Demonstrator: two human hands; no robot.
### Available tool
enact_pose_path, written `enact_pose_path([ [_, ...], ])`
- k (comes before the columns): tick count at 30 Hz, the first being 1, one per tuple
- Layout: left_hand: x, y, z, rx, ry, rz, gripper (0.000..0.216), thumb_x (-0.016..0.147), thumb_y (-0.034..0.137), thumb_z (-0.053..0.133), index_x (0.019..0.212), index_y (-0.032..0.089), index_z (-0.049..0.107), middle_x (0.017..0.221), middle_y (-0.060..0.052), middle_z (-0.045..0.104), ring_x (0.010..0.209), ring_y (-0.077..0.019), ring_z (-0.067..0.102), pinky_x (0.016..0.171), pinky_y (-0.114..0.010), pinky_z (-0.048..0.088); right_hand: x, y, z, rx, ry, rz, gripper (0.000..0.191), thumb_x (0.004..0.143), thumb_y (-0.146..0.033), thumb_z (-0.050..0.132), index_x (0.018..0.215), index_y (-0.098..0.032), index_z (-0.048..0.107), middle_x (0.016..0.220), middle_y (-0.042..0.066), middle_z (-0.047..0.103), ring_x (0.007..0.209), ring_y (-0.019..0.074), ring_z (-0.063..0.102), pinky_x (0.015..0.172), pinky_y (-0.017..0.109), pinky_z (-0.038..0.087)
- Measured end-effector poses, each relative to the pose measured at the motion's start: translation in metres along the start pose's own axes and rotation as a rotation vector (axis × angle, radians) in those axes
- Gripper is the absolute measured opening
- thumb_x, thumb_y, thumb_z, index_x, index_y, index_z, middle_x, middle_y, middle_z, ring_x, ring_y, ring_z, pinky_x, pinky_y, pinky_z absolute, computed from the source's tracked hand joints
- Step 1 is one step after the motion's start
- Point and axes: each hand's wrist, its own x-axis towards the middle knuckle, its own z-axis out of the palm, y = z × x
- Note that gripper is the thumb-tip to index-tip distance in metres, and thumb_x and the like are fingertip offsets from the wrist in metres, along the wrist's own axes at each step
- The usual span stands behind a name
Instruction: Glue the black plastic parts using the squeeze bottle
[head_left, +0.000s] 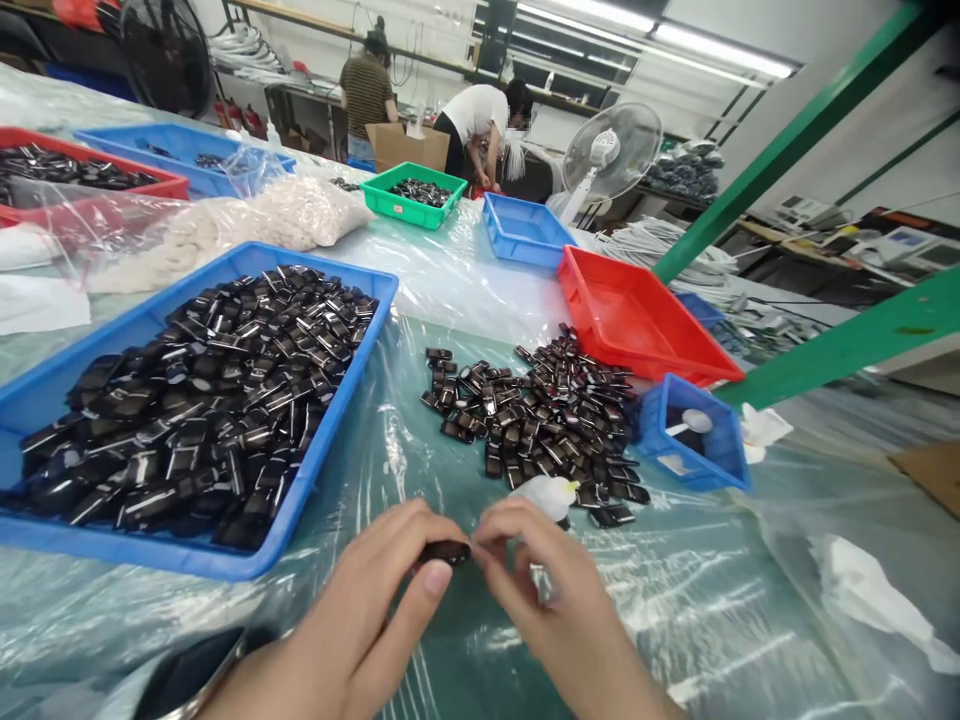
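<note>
My left hand (375,620) and my right hand (547,600) meet at the bottom centre over the plastic-covered table. Both pinch one small glossy black part (445,551) between their fingertips, left from its left end, right from its right end. A loose pile of the same black parts (540,415) lies just beyond the hands. A big blue tray (45,385) full of black parts (210,390) sits at the left. A small white squeeze bottle (546,494) lies just past my right hand.
A small blue bin (712,462), an empty red tray (637,315), a blue tray (521,230) and a green tray (390,205) stand further back. Plastic bags of white pieces (247,220) lie at left. Two people work at the far end beside a white fan (611,150).
</note>
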Motion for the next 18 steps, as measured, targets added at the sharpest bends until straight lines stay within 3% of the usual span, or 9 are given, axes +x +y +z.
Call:
enact_pose_path([
  [3, 0.002, 0.000, -0.004, -0.018, -0.091, 0.076, 0.021, 0.104, 0.029, 0.032, 0.108, 0.025, 0.052, 0.087, 0.000, 0.055, 0.079, -0.0170, 0.055, 0.074, -0.027, 0.044, 0.000, -0.004, -0.018, 0.659, -0.047, 0.281, 0.008, 0.085, -0.022, 0.066, 0.079, -0.022, 0.060, 0.077, -0.001, 0.064, 0.063, 0.0094, 0.063, 0.045, 0.015, 0.049],
  [5, 0.002, 0.000, -0.006, 0.023, -0.140, 0.100, 0.021, 0.104, 0.029, 0.032, 0.111, 0.025, 0.051, 0.088, -0.001, 0.054, 0.081, -0.0173, 0.054, 0.075, -0.028, 0.044, 0.000, -0.007, -0.026, 1.092, -0.110, 0.517, 0.013, 0.078, -0.026, 0.076, 0.076, -0.021, 0.064, 0.074, -0.002, 0.065, 0.063, 0.0087, 0.063, 0.044, 0.013, 0.046],
  [7, 0.002, -0.001, -0.006, 0.085, -0.176, 0.140, 0.020, 0.105, 0.030, 0.033, 0.117, 0.025, 0.048, 0.093, -0.002, 0.054, 0.085, -0.0183, 0.053, 0.077, -0.029, 0.043, 0.000, -0.011, -0.029, 1.319, -0.174, 0.665, 0.014, 0.075, -0.025, 0.079, 0.074, -0.019, 0.066, 0.071, -0.003, 0.067, 0.063, 0.0076, 0.064, 0.045, 0.011, 0.045],
  [11, 0.004, -0.003, -0.006, 0.162, -0.169, 0.239, 0.024, 0.106, 0.033, 0.029, 0.121, 0.021, 0.043, 0.095, -0.004, 0.055, 0.084, -0.0186, 0.052, 0.076, -0.029, 0.043, -0.002, -0.016, -0.026, 1.559, -0.233, 0.717, 0.014, 0.072, -0.020, 0.082, 0.073, -0.018, 0.068, 0.071, -0.004, 0.066, 0.067, 0.0065, 0.065, 0.047, 0.010, 0.047],
  [18, 0.008, -0.007, -0.004, 0.166, -0.126, 0.341, 0.025, 0.106, 0.029, 0.031, 0.127, 0.020, 0.042, 0.094, -0.005, 0.061, 0.081, -0.0175, 0.053, 0.074, -0.029, 0.043, -0.008, -0.005, -0.003, 1.652, -0.299, 0.662, 0.021, 0.072, -0.028, 0.082, 0.075, -0.021, 0.063, 0.070, -0.005, 0.062, 0.068, 0.0070, 0.065, 0.049, 0.011, 0.049],
])
